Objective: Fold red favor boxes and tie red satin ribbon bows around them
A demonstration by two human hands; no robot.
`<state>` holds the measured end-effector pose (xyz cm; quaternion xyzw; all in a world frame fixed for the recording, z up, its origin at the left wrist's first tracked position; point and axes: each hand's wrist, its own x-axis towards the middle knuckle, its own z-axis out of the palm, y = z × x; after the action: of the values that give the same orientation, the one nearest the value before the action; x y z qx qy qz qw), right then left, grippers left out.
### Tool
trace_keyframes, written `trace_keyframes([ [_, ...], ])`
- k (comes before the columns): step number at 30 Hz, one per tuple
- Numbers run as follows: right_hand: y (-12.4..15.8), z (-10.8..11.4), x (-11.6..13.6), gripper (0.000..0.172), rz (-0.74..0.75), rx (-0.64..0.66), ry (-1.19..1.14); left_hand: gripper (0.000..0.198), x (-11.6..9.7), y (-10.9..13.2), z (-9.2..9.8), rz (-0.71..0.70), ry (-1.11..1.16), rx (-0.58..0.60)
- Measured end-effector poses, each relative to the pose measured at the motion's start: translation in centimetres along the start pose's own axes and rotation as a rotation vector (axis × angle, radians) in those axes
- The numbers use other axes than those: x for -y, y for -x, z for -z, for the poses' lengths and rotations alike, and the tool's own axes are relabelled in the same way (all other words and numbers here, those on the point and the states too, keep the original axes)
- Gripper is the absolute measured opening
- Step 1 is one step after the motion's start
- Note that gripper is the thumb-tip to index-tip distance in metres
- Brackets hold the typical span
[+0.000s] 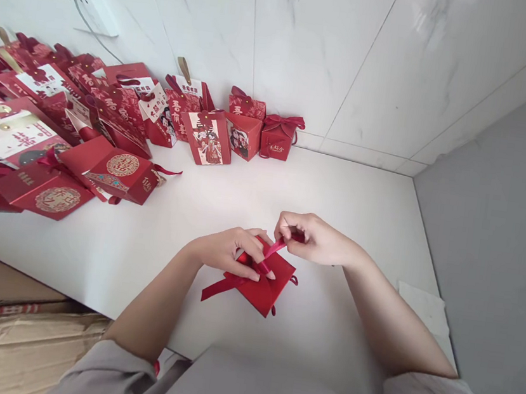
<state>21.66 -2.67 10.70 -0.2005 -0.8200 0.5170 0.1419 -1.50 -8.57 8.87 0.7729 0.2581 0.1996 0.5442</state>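
Observation:
A small red gift box [261, 292] rests on the white table in front of me. My left hand [225, 248] is curled over its left side, fingertips pressed on the top where the ribbon crosses. Between the thumb and fingers of my right hand [313, 238] is pinched one end of a red ribbon [276, 247], pulled up from the box toward the right. The ribbon's other tail [219, 289] lies loose at the box's left. Red cord loops [294, 280] stick out at its right edge. My left fingers partly hide the crossing.
Many red gift boxes [120, 163] crowd the table's left side and back, some tied with ribbon, like the small ribboned box [277, 138]. Behind stands a tiled wall [310, 49]. Cardboard boxes [29, 341] sit below at left; a white paper [423, 308] lies at right.

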Motion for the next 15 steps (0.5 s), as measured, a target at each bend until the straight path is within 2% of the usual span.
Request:
trace_keyframes([
  [4, -0.1, -0.5, 0.8, 0.009, -0.040, 0.079, -0.035, 0.023, 0.0, 0.1, 0.0, 0.006, 0.012, 0.003],
  [8, -0.4, -0.8, 0.7, 0.016, -0.073, 0.129, -0.048, 0.025, 0.1, 0.1, 0.0, 0.008, 0.037, -0.005],
  [11, -0.5, -0.9, 0.2, 0.016, -0.052, 0.175, -0.143, 0.026, 0.1, 0.0, 0.0, 0.007, 0.039, 0.000],
  [15, -0.9, -1.5, -0.5, 0.020, -0.005, 0.135, -0.241, 0.026, 0.2, 0.0, -0.1, -0.011, 0.051, -0.010],
])
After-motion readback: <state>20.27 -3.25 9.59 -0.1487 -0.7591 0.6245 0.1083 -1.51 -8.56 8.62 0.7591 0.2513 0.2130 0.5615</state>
